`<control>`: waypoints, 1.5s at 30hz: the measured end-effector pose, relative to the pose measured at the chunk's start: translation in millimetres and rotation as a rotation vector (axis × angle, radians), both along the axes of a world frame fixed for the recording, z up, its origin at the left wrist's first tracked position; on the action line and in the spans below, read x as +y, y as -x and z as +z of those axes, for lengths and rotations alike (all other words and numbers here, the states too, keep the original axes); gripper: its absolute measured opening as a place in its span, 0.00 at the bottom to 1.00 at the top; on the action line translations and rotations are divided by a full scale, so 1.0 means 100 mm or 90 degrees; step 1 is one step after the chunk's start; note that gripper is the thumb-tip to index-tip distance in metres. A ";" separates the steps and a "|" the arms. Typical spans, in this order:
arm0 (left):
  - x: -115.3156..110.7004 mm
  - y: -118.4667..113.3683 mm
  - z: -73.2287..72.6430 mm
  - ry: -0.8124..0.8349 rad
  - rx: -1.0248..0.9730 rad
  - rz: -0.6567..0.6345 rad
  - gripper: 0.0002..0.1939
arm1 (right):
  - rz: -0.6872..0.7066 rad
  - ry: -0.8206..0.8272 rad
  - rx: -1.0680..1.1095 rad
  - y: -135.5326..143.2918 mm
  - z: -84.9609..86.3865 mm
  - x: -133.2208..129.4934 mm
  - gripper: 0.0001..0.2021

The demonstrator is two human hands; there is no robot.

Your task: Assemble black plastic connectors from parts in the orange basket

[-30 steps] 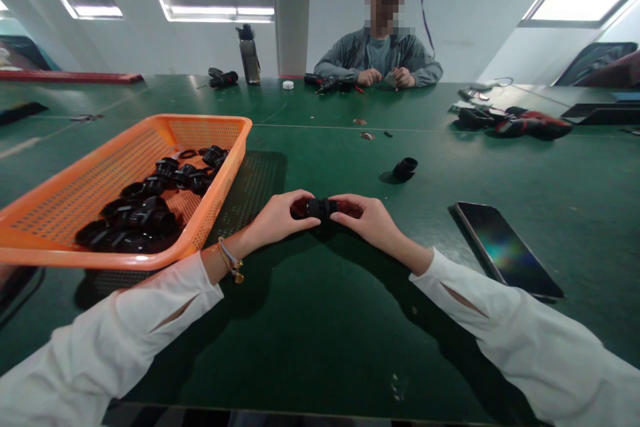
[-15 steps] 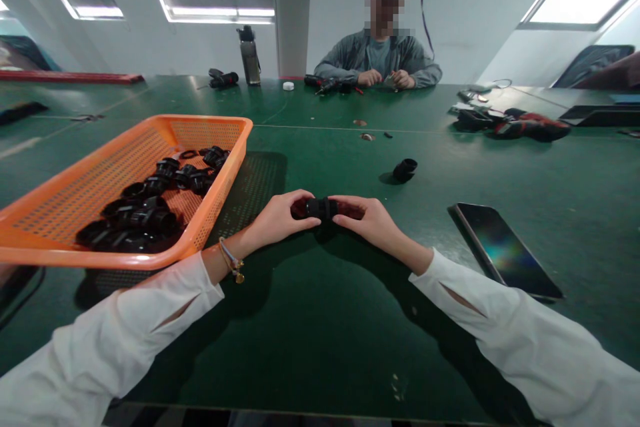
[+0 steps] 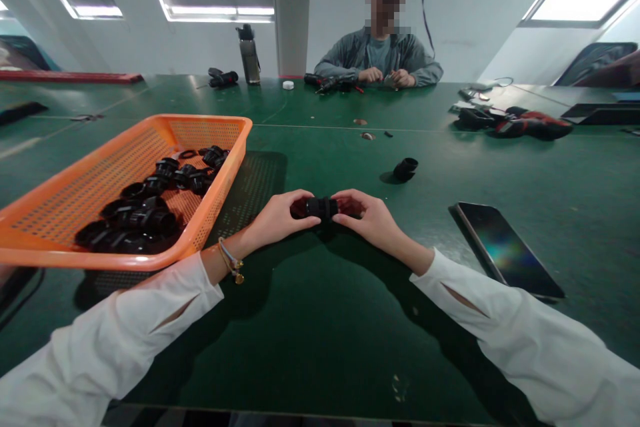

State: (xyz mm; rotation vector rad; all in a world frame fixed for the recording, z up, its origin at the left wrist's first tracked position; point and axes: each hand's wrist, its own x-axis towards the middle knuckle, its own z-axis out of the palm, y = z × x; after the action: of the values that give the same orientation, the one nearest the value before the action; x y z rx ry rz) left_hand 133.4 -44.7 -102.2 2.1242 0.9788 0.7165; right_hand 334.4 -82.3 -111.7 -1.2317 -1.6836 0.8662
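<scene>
A black plastic pipe fitting (image 3: 321,207) lies level between my two hands, just above the green table. My left hand (image 3: 286,217) grips its left end between thumb and fingers. On the other end, my right hand (image 3: 367,215) is closed the same way, thumb toward me. The fingertips behind the fitting are partly hidden. Beyond my right hand a short black elbow piece (image 3: 405,170) rests on the table. To the left, an orange basket (image 3: 200,230) holds several black fittings (image 3: 150,213) like the one I hold.
A phone (image 3: 507,247) lies right of my right forearm. Across the green table (image 3: 320,340) a person (image 3: 380,57) sits with both hands on small work. A dark bottle (image 3: 249,57), a power tool (image 3: 330,83) and a red-black bundle (image 3: 533,125) stand or lie toward the back.
My right hand's fingers have shifted slightly on the fitting. My left hand and the fitting stay in nearly the same place.
</scene>
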 end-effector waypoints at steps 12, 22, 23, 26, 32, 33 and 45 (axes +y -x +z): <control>0.01 -0.01 -0.02 -0.010 0.000 -0.006 0.19 | 0.003 0.037 0.001 -0.01 0.02 0.00 0.12; 0.01 0.00 -0.01 -0.017 0.002 -0.008 0.19 | -0.011 0.030 -0.021 0.00 0.04 -0.01 0.12; 0.01 0.00 -0.01 -0.018 0.002 -0.008 0.19 | -0.013 0.026 -0.024 0.00 0.04 -0.01 0.12; 0.02 0.00 -0.02 -0.022 0.003 -0.010 0.20 | -0.019 0.018 -0.026 -0.01 0.02 0.00 0.12; 0.02 0.01 -0.03 -0.047 0.024 -0.011 0.20 | -0.028 0.032 -0.035 -0.01 0.01 0.01 0.13; 0.02 0.01 -0.02 -0.051 0.030 -0.010 0.20 | -0.027 0.034 -0.041 -0.01 0.01 0.01 0.13; 0.03 0.02 -0.02 -0.072 0.040 -0.013 0.18 | 0.005 0.038 -0.030 -0.02 0.02 -0.02 0.18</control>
State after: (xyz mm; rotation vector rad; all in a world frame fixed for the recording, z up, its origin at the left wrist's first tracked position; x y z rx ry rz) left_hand 131.5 -42.0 -104.7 2.2646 0.9685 0.7137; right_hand 336.6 -84.2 -110.2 -1.2946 -1.7118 0.9051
